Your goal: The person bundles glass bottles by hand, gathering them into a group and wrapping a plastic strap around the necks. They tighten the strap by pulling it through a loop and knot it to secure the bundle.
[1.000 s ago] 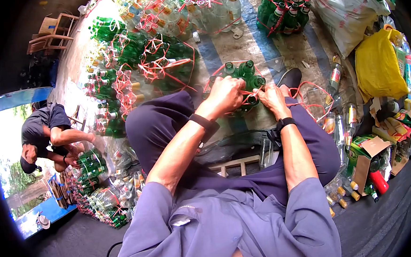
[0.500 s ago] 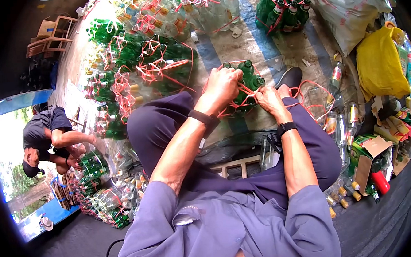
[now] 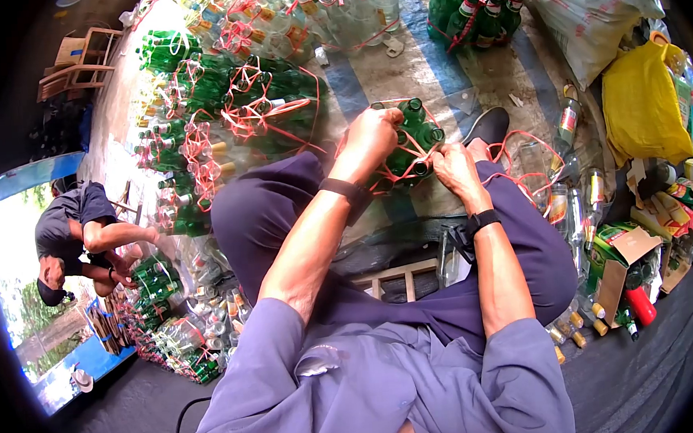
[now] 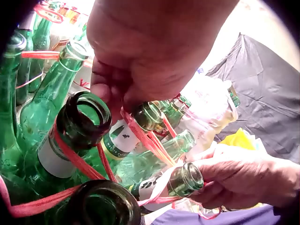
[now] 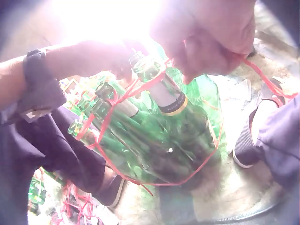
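A cluster of green glass bottles [image 3: 413,117] stands upright between the legs, with red plastic string [image 5: 107,123] looped round the necks and sides. My left hand [image 3: 367,145] is over the left side of the cluster, pinching a strand that runs tautly across the necks in the left wrist view. At the cluster's near right side, my right hand [image 3: 456,170] grips the string beside a bottle neck [image 4: 186,180]. From this hand a loose length of string [image 5: 260,70] trails to the right. The left fingertips are partly hidden behind the hand in the head view.
Tied bundles of green bottles [image 3: 272,102] and clear bottles [image 3: 350,18] stand to the left and ahead. A yellow bag [image 3: 645,103], a white sack [image 3: 580,12] and loose bottles lie at the right. Another person [image 3: 78,233] crouches at the far left.
My left hand has moved up and left from the middle of the cluster, drawing the string across the necks. My right hand has stayed almost in place.
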A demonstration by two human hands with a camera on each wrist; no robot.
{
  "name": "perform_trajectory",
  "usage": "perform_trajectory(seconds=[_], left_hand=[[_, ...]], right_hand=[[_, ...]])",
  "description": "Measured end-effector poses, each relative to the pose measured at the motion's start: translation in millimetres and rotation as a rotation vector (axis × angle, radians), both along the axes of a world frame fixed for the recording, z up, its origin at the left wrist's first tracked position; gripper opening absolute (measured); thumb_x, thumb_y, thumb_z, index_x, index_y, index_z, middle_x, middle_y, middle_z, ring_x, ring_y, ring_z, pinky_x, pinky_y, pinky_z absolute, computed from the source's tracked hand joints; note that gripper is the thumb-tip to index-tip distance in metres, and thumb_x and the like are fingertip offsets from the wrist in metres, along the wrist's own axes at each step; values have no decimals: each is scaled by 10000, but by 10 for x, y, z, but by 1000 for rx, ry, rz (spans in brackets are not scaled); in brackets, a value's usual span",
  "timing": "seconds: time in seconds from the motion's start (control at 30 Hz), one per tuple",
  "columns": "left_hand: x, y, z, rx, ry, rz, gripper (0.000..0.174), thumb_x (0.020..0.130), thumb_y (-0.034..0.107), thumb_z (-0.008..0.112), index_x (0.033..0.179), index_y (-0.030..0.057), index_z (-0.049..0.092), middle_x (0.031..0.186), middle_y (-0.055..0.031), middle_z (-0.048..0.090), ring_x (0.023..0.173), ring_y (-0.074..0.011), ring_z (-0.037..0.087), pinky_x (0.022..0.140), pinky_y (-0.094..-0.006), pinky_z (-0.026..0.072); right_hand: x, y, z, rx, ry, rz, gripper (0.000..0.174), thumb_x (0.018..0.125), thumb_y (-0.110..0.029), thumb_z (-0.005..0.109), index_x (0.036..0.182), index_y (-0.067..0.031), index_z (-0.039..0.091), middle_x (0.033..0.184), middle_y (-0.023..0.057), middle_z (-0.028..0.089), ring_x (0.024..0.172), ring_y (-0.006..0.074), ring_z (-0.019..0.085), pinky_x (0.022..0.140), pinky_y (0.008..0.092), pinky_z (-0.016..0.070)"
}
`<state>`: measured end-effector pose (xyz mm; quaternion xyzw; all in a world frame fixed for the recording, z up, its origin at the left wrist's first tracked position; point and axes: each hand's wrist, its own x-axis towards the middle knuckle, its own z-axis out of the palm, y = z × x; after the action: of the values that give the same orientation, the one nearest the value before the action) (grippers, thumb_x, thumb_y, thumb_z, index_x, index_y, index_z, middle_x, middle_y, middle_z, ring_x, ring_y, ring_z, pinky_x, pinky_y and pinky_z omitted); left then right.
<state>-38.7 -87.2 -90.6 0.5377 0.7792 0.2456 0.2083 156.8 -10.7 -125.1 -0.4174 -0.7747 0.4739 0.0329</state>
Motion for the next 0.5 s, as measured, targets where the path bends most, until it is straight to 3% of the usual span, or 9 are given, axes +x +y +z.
perform_trajectory(seconds=[0.07, 0.2, 0.3, 0.37, 0.5], left_hand=[[0, 4, 2, -57, -76, 30, 270, 779, -18, 551, 997, 11, 707, 890, -236, 694, 891, -375, 694, 765, -440, 545], [-19, -37, 30, -11, -194, -8, 312, 778, -27, 530, 1032, 5, 709, 908, -238, 698, 915, -366, 701, 792, -431, 547], [-11, -103, -47, -50, -112, -76, 327, 778, -35, 510, 1042, -7, 701, 924, -238, 703, 921, -373, 699, 822, -424, 547], [43, -147, -22, 52, -60, -61, 328, 787, -27, 501, 1055, -13, 690, 948, -237, 700, 914, -393, 686, 823, -435, 544], [187, -243, 86, 140, 65, -142, 330, 797, 48, 547, 1105, 11, 662, 1081, -210, 678, 1072, -396, 619, 932, -452, 507]], right_hand=[[16, 13, 42, 25, -54, -96, 305, 816, -224, 565, 830, 49, 702, 802, 327, 642, 801, 458, 670, 748, 497, 519], [87, 23, -78, -29, -28, -161, 315, 789, -241, 591, 770, 55, 696, 750, 315, 638, 751, 457, 669, 714, 490, 519], [161, -11, -166, 46, -82, -191, 317, 792, -242, 587, 757, 54, 696, 744, 311, 640, 754, 452, 675, 714, 489, 519], [150, -30, -137, 42, -105, -198, 324, 794, -250, 587, 752, 52, 698, 742, 308, 642, 754, 450, 676, 718, 489, 518], [129, -58, -69, 75, -117, -248, 358, 807, -287, 591, 735, 46, 700, 735, 297, 650, 749, 441, 679, 720, 486, 517]])
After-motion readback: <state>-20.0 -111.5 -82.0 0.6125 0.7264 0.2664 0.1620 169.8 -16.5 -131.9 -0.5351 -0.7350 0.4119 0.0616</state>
